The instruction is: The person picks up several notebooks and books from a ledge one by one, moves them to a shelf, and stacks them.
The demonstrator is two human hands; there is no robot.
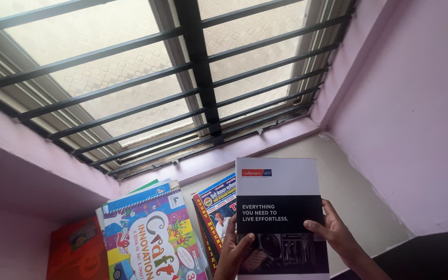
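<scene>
You are holding up a tall white booklet with a black band across its cover, closest to you at the bottom centre of the view, upright with its front facing you. Your left hand is gripping its lower left edge, the thumb lying across the cover and the fingers hidden behind. Your right hand is clasping the right edge, the thumb pressing on the cover and the fingers curling round the back.

Just behind the booklet's left side, a blue and red magazine with a yellow-lettered spine is leaning upright. Next to it a spiral-bound craft book with a bright multicoloured cover is standing, and a flat red-orange book is lying further left. They are all sitting on a pale sill ledge between pink painted walls. Above, a frosted-glass window behind dark metal bars is filling the upper half.
</scene>
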